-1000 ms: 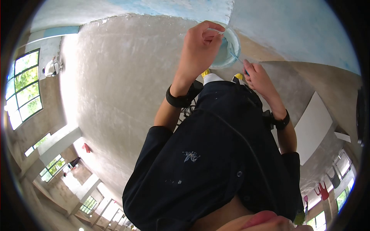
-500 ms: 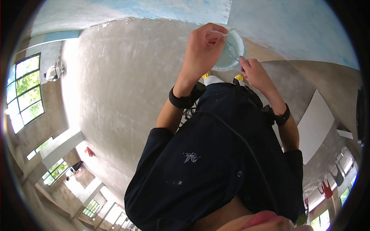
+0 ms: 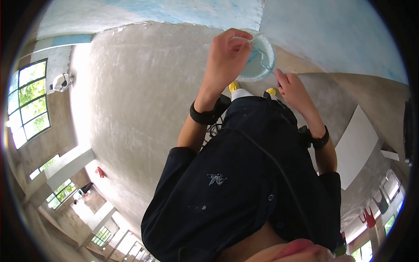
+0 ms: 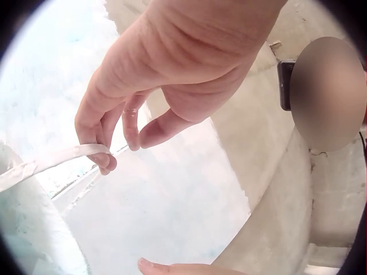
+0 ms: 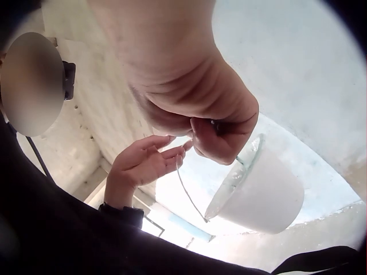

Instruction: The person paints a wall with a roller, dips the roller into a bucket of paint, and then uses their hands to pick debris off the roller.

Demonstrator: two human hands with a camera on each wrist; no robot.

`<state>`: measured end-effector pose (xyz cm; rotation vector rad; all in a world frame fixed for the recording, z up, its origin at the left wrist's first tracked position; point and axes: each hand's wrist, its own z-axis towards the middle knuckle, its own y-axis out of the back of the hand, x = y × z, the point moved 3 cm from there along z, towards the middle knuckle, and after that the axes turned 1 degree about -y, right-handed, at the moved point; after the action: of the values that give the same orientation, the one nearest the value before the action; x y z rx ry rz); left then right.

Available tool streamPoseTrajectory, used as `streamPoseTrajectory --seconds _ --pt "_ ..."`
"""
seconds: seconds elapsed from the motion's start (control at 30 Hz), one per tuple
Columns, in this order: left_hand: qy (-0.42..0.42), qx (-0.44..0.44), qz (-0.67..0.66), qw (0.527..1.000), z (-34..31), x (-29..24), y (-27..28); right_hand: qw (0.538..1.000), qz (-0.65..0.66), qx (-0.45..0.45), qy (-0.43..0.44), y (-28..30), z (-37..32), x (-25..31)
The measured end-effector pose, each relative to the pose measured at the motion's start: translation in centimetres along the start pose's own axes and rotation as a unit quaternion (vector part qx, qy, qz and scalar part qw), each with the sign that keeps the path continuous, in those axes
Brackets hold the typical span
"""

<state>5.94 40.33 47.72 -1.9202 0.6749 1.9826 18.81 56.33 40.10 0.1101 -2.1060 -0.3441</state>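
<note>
A white bucket (image 3: 271,51), streaked with pale blue paint, stands in front of the person's feet by the wall. Its thin white handle (image 5: 186,192) rises to the left hand (image 3: 224,59), whose fingertips pinch it above the rim. In the left wrist view the handle (image 4: 51,161) runs over the fingers as a flat band. At the bucket's near right side the right hand (image 3: 293,90) grips a tool, apparently a paint roller, whose bent, paint-coated shaft (image 3: 264,61) reaches over the rim. Most of its head is hidden inside the bucket. Curled fingers cover its grip in the right wrist view.
A pale blue painted wall (image 3: 331,35) meets the grey floor (image 3: 144,87) close beyond the bucket. To the right lies a white board (image 3: 355,146). A red chair (image 3: 369,218) stands far right, and another person (image 3: 61,82) is far left by a window.
The right hand moved in toward the bucket, then back out a little, and the tool's shaft shifted within the rim. The left hand keeps its pinch on the handle with slight movement.
</note>
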Motion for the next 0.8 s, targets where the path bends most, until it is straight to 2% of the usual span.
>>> streamPoseTrajectory --seconds 0.17,0.23,0.27,0.33,0.4,0.57,0.63,0.73,0.8 --pt "0.001 -0.023 0.0 1.0 0.1 1.1 0.4 0.999 0.025 0.032 -0.016 0.6 -1.1 -1.8" --pt "0.042 0.009 0.047 0.998 0.5 1.3 0.7 0.999 0.0 0.023 0.027 0.8 -1.0 -2.2" --pt "0.037 0.01 0.049 0.998 0.3 1.4 0.8 0.999 0.001 0.019 0.032 0.6 -1.3 -2.7" --pt "0.066 0.042 0.047 0.996 0.3 1.3 0.8 0.993 -0.063 -0.014 0.101 0.7 -1.9 -2.5" --pt "0.076 0.067 0.032 0.994 -0.1 0.9 1.0 0.989 -0.089 -0.025 0.12 0.7 -3.0 -2.2" --pt "0.109 0.124 -0.044 0.985 -0.9 3.1 0.6 0.992 -0.091 0.005 0.088 0.5 -5.5 -1.1" --pt "0.125 0.142 -0.031 0.981 0.0 2.9 0.0 0.988 -0.124 0.001 0.087 0.9 -5.3 -1.0" --pt "0.157 0.143 -0.021 0.977 2.5 6.0 -1.5 0.988 -0.133 0.002 0.079 1.5 -2.7 -2.7" --pt "0.163 0.112 -0.006 0.98 6.1 12.0 -1.9 0.983 -0.162 0.008 0.09 0.4 3.3 -7.7"
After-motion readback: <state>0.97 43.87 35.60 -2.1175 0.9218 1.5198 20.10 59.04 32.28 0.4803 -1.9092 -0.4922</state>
